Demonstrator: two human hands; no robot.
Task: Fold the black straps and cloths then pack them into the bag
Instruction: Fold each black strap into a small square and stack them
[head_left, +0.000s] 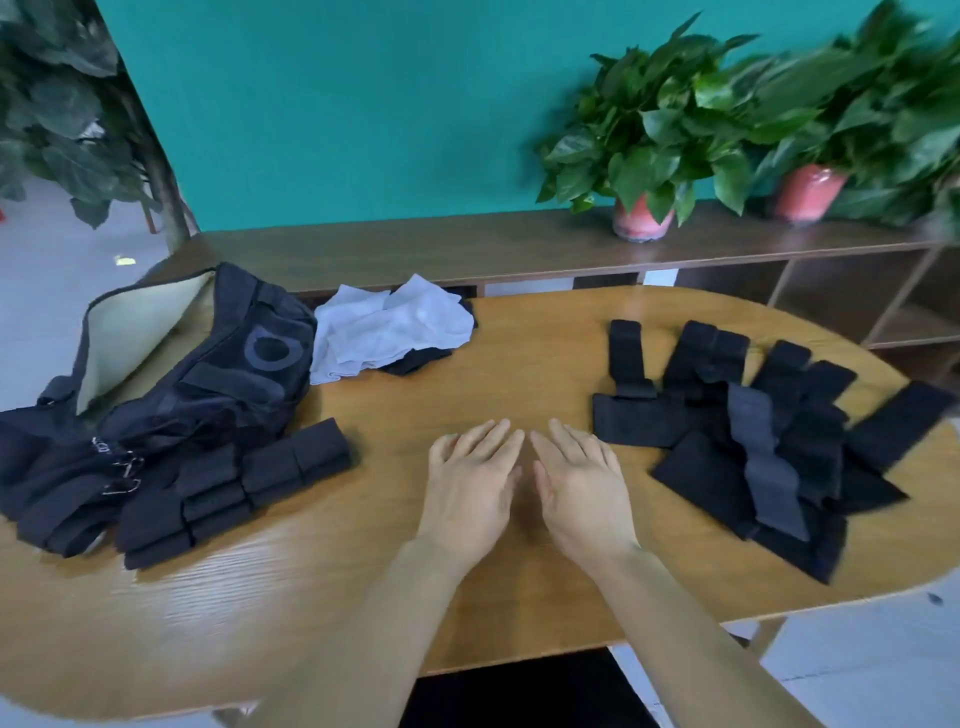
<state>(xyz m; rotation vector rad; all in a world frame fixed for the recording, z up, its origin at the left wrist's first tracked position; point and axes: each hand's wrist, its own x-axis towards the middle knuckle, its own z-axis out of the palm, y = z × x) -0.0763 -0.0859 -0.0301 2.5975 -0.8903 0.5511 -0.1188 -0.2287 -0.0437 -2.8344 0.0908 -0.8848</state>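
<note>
We see both hands lying flat, palms down, side by side on the oval wooden desk (519, 338), holding nothing. The left hand (470, 486) and the right hand (579, 491) have their fingers straight and loosely spread, fingertips nearly meeting at the middle.

To the right lies a heap of unfolded black straps and cloths (753, 431), overlapping one another (one grey band crosses the top). At the left edge sits the black fabric bag (208, 374), its flap turned back to show a pale lining. Just in front of it rests a stack of folded black straps (244, 488), touching the bag. Behind, beside the bag, lies a crumpled white cloth (389, 327) over something dark.

Two potted green plants (644, 150) stand on the brown shelf (415, 244) by the teal wall.
</note>
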